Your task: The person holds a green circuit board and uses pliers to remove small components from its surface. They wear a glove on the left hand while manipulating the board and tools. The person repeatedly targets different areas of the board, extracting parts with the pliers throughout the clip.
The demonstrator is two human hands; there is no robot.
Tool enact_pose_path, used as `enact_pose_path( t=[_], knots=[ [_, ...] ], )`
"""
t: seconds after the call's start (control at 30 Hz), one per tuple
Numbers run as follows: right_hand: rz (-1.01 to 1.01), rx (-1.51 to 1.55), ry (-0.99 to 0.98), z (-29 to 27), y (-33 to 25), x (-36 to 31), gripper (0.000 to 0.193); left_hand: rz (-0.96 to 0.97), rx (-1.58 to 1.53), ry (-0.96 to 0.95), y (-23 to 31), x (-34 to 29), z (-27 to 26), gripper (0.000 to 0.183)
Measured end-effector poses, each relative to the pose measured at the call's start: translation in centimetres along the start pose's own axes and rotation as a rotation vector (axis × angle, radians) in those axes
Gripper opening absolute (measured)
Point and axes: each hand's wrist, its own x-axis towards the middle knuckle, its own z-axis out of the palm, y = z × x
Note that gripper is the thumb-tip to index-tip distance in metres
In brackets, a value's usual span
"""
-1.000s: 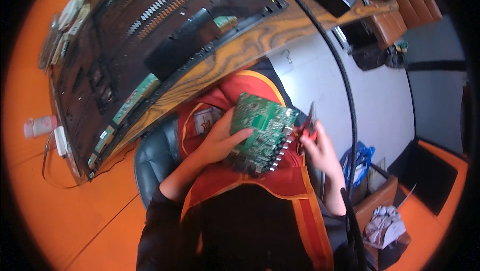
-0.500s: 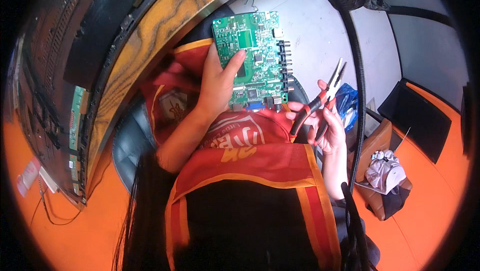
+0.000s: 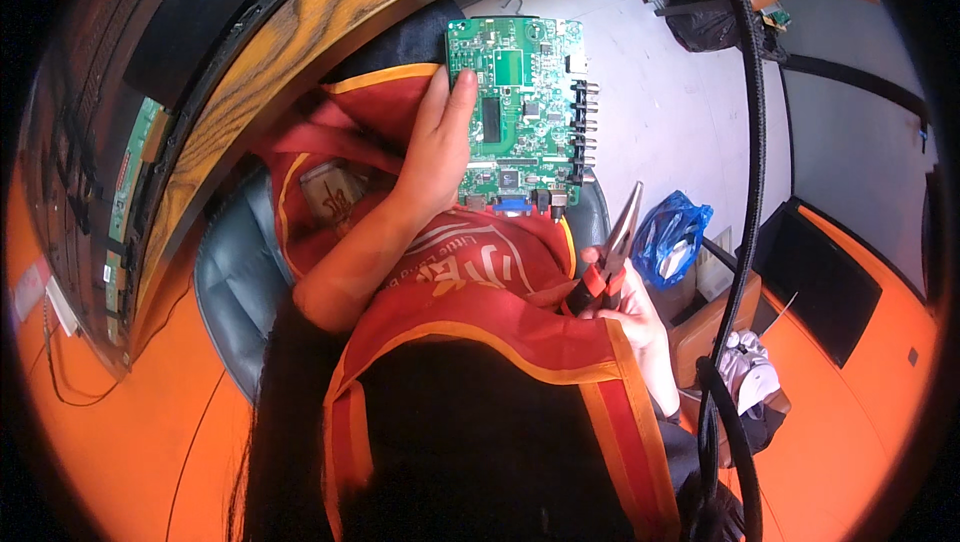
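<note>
Up top centre, left hand (image 3: 432,157) grips the green circuit board (image 3: 520,112) upright by its left edge, while right hand (image 3: 632,317) clutches needle-nose pliers (image 3: 612,252) just below-right, tips pointing up.

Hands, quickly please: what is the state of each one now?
Left hand: closed on the green circuit board, holding it up.
Right hand: closed around the red-handled pliers.

A green circuit board (image 3: 520,112), red-and-black-handled pliers (image 3: 605,257), a blue plastic bag (image 3: 668,240) and an orange-trimmed red vest (image 3: 480,282) are shown.
</note>
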Motion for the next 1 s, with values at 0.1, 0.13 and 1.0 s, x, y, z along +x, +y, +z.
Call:
enact_pose_path(
  t=[0.1,0.13,1.0],
  knots=[
    [0.015,-0.046,0.005,0.0,-0.1,-0.2,0.068,0.024,0.004,0.003,0.7,-0.8,-0.1,0.031],
    [0.008,-0.152,0.051,0.0,-0.4,-0.3,0.067,0.046,0.041,0.003,1.1,-1.3,-0.1,0.031],
    [-0.220,0.373,-0.121,0.3,-1.7,5.9,0.080,-0.268,-0.567,-0.189,9.4,-8.2,-3.3,0.043]
  ],
)
